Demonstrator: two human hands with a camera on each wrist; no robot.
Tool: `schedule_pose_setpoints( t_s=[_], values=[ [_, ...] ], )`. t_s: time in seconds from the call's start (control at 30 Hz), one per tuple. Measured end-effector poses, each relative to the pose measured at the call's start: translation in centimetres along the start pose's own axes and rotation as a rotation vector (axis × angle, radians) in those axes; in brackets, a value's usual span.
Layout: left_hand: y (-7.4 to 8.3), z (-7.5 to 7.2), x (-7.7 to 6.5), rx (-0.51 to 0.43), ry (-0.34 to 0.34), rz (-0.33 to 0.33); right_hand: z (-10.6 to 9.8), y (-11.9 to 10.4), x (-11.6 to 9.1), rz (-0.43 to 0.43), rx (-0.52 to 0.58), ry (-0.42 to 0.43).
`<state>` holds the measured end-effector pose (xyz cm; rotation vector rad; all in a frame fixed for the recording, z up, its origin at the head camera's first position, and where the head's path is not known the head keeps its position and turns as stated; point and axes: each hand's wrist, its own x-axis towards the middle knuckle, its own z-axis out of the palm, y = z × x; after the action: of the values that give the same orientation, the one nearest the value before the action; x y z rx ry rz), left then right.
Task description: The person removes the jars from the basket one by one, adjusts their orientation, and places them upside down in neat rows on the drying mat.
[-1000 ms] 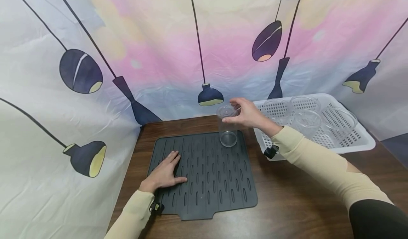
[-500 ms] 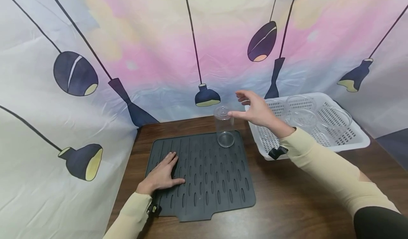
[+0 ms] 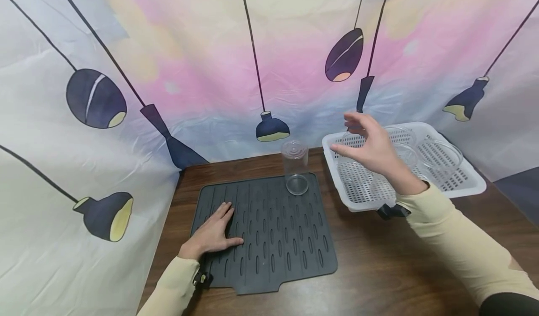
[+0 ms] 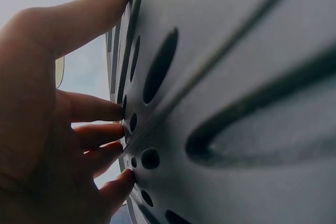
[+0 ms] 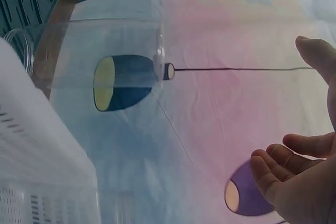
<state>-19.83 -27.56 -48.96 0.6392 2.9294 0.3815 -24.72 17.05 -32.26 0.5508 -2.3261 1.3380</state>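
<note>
Clear cup [image 3: 295, 161] at far-right mat [image 3: 275, 241] corner, gap to basket [image 3: 338, 175], left grip [image 3: 212, 234] and right grip [image 3: 375, 148] wide

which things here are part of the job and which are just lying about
Probably the job:
clear cup on the dark mat
white basket with more clear cups
left hand on the mat
right hand, holding nothing

Just around:
wooden table
lamp-print cloth

Cream sleeves [image 3: 456, 243], black wrist cameras [image 3: 390, 211], and black cloth [image 3: 510, 304] at right (shirtsleeve, perhaps).
</note>
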Motion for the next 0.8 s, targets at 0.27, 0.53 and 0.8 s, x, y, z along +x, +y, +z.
schedule_pose_setpoints(
  t_s=[0.27, 0.53, 0.8],
  values=[
    [-0.1, 0.0, -0.1, -0.004, -0.006, -0.002, -2.5, 0.5, -1.6, 0.022, -0.001, 0.095],
    [-0.1, 0.0, -0.1, -0.008, -0.015, -0.001, -4.6, 2.3, -3.3, 0.083, -0.064, 0.196],
    [0.1, 0.0, -0.2, -0.014, -0.025, -0.018, -6.0, 3.9, -4.5, 0.198, -0.192, 0.218]
  ],
)
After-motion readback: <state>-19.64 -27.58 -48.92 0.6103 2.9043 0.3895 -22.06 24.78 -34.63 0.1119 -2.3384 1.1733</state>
